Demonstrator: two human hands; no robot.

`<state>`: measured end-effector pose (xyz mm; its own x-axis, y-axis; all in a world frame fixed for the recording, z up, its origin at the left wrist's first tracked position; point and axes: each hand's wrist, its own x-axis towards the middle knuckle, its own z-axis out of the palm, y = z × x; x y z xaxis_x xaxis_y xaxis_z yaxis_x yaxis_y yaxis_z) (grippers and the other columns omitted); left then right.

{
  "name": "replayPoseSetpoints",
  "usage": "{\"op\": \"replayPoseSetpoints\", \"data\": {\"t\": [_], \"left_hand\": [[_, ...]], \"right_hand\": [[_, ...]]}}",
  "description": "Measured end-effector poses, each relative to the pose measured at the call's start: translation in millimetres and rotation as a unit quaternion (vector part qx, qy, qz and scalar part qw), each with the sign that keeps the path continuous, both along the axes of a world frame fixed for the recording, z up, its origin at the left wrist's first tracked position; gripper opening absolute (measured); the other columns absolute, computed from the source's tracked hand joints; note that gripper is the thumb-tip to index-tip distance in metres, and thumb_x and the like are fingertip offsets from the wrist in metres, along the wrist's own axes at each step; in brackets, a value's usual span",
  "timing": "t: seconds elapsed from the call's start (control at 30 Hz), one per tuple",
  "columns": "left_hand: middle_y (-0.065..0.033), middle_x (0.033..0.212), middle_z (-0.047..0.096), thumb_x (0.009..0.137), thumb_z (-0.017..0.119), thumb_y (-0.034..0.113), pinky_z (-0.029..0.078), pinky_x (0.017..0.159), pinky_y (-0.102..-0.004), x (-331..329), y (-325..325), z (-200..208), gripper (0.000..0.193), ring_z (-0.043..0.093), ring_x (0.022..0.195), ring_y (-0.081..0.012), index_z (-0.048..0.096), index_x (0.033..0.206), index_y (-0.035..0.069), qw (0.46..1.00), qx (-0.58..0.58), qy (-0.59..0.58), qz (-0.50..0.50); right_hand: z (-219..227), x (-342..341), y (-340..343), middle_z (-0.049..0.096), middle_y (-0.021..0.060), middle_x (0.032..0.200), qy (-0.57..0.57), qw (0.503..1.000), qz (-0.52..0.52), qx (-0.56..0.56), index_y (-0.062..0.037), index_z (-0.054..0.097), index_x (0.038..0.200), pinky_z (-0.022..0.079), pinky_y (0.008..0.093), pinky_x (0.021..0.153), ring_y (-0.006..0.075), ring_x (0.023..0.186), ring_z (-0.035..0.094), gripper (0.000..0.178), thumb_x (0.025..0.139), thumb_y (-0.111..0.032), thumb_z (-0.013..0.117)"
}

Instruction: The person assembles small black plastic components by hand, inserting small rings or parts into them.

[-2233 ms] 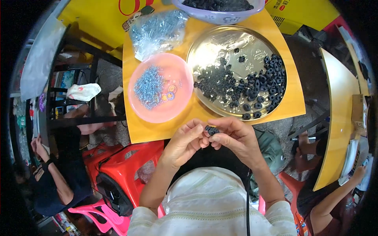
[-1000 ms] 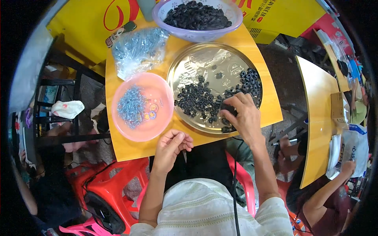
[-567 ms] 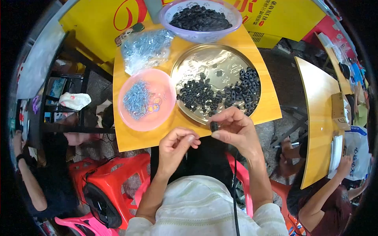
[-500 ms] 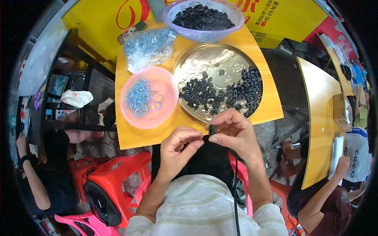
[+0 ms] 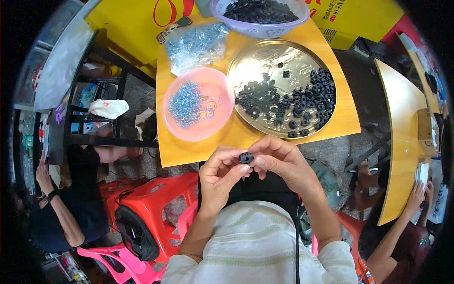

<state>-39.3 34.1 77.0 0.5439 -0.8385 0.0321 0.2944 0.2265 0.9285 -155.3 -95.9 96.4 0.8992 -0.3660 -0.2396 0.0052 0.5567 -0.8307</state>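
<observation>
A small black oval part with a hole in its face (image 5: 246,158) is pinched between both my hands, just off the table's near edge. The thumb and fingertips of my left hand (image 5: 220,171) close on its left side. My right hand (image 5: 279,163) grips it from the right with thumb and forefinger. Beyond them lies a round gold metal tray (image 5: 255,54), with small black pieces (image 5: 257,97) at its left and chunkier black parts (image 5: 324,97) at its right. A pink bowl (image 5: 224,120) left of the tray holds small bluish metallic pieces (image 5: 185,105).
Behind the pink bowl lies a clear plastic bag of bluish pieces (image 5: 196,45). A lilac bowl (image 5: 260,31) full of black parts stands at the back of the yellow table (image 5: 347,113). Red stools (image 5: 156,199) are at left. Other people sit on both sides.
My left hand has joined the right one on the black part, which now shows its holed face. The whole view has shifted, so the table sits further right and higher.
</observation>
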Motion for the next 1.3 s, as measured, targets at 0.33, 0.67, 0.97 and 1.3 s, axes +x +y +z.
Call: {"op": "replayPoseSetpoints", "data": {"t": [0.33, 0.67, 0.97, 1.3], "left_hand": [[-0.0067, 0.100, 0.056, 0.079, 0.062, -0.008, 0.047, 0.077, -0.0241, 18.2, 3.6, -12.1, 0.030, 0.058, 0.086, -0.0140, 0.061, 0.108, 0.002, 0.982, 0.054, -0.173, -0.046], [-0.0087, 0.089, 0.064, 0.080, 0.063, 0.002, 0.048, 0.067, -0.0271, 95.2, -36.7, -1.9, 0.024, 0.061, 0.076, -0.0151, 0.065, 0.104, 0.002, 0.869, 0.251, -0.424, 0.046], [-0.0150, 0.088, 0.059, 0.077, 0.063, -0.001, 0.048, 0.066, -0.0333, 127.6, -86.9, -25.0, 0.019, 0.061, 0.074, -0.0259, 0.063, 0.095, -0.002, 0.827, 0.246, -0.505, 0.022], [-0.0103, 0.078, 0.059, 0.074, 0.065, -0.002, 0.045, 0.060, -0.0285, 126.9, -88.7, -29.2, 0.016, 0.057, 0.067, -0.0182, 0.062, 0.089, -0.001, 0.822, 0.249, -0.512, 0.008]], "right_hand": [[-28.2, 0.4, -4.2, 0.062, 0.0023, 0.083, 0.023, 0.998, 0.038, 0.048, -0.0040, 0.058, 0.101, 0.047, 0.0212, 0.063, 0.0069, 0.073, 0.057, 0.020, 0.085, -0.013, 0.065], [-46.7, 0.2, -17.1, 0.061, 0.0004, 0.075, 0.043, 0.998, 0.019, 0.045, -0.0047, 0.058, 0.094, 0.047, 0.0195, 0.062, 0.0068, 0.065, 0.058, 0.017, 0.081, -0.008, 0.068], [-44.0, -0.2, -20.5, 0.060, -0.0005, 0.076, 0.062, 0.997, 0.010, 0.044, -0.0045, 0.057, 0.094, 0.047, 0.0195, 0.062, 0.0061, 0.067, 0.058, 0.016, 0.081, -0.006, 0.068], [-47.3, -0.9, -17.6, 0.062, 0.0005, 0.081, 0.041, 0.998, 0.009, 0.036, -0.0050, 0.059, 0.092, 0.046, 0.0203, 0.068, 0.0058, 0.073, 0.058, 0.016, 0.080, -0.007, 0.069]]}}
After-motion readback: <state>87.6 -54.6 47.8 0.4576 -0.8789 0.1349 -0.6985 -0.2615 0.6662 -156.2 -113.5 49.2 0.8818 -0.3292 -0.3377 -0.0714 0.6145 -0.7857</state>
